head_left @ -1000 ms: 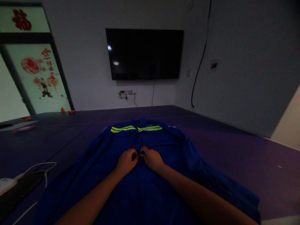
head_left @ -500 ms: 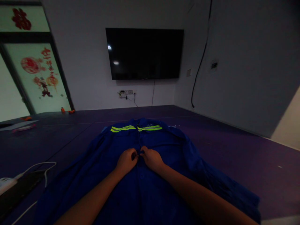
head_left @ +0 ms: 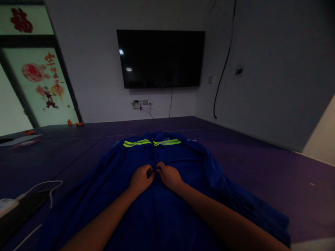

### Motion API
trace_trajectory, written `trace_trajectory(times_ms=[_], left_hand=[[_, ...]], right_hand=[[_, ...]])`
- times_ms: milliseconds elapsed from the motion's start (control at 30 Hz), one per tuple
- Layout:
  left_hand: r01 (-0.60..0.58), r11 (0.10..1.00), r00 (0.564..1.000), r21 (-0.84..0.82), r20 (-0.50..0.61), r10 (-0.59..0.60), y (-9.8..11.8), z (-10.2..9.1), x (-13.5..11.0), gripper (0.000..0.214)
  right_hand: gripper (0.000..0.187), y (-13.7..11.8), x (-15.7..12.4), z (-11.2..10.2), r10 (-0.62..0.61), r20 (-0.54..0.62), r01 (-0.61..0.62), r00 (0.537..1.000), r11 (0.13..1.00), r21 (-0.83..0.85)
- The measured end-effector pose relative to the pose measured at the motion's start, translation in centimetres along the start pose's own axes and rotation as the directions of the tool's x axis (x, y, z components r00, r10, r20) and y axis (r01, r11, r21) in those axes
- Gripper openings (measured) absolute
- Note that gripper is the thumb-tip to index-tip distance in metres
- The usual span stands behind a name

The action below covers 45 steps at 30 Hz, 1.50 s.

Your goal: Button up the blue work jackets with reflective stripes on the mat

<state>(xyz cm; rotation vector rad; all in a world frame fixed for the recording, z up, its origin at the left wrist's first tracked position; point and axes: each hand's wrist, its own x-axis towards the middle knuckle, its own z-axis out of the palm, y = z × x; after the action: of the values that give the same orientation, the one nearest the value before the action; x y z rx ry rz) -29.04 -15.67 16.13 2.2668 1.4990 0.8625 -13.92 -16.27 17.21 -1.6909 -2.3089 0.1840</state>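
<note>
A blue work jacket (head_left: 180, 157) with yellow-green reflective strips across the chest lies spread out, front up, its collar away from me. My left hand (head_left: 142, 177) pinches the front placket near its middle, fingers curled. Facing it, my right hand (head_left: 169, 176) grips the other side of the placket between thumb and fingers. The fingertips almost meet, and whatever button lies between them is hidden. Below my hands, a button (head_left: 158, 196) shows faintly on the placket. Both sleeves stretch out towards the lower corners.
The jacket rests on a purple surface (head_left: 261, 167). At left are a white charger (head_left: 7, 205) with a cable and a dark flat object (head_left: 26, 216). Small orange items (head_left: 79, 124) sit by the glass door (head_left: 39, 87). A television (head_left: 162, 59) hangs on the wall.
Both hands stay at the same spot on the placket, with hardly any finger movement visible. The whole view has shifted very slightly.
</note>
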Motion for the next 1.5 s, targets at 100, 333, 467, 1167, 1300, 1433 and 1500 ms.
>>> trace_trajectory(times_ms=[100,333,467,1167,1300,1433,1500], left_hand=[[0.004,1.000,1.000,0.014,0.018,-0.004,0.0,0.0,0.0,0.009],[-0.019,0.999,1.000,0.047,0.026,0.018,0.1,-0.1,-0.1,0.018],[-0.044,0.999,0.999,0.017,0.023,0.044,0.0,-0.1,0.0,0.027],[0.007,0.981,1.000,-0.192,0.013,-0.004,0.6,-0.3,0.0,0.045],[0.158,0.927,0.979,-0.339,0.175,-0.103,1.6,-1.0,-0.3,0.051],[0.392,0.856,0.870,-0.337,0.439,-0.226,2.8,-2.0,-1.2,0.050],[0.490,0.813,0.807,-0.314,0.516,-0.287,3.1,-2.5,-1.7,0.047]], right_hand=[[0.024,0.1,0.0,0.1,-0.026,-0.003,0.026,1.000,0.999,0.023],[0.023,0.2,0.0,0.1,-0.008,-0.011,0.009,1.000,1.000,0.019],[0.023,0.2,0.1,0.2,-0.004,-0.008,0.004,1.000,1.000,0.015],[0.022,0.8,0.3,0.3,0.121,-0.179,-0.063,0.976,0.953,0.296],[0.026,1.5,0.7,0.8,0.150,-0.282,0.001,0.948,0.882,0.472],[0.032,1.6,0.6,0.5,0.157,-0.302,0.038,0.940,0.834,0.550],[0.029,1.5,0.1,-0.1,0.133,-0.292,0.054,0.947,0.831,0.553]])
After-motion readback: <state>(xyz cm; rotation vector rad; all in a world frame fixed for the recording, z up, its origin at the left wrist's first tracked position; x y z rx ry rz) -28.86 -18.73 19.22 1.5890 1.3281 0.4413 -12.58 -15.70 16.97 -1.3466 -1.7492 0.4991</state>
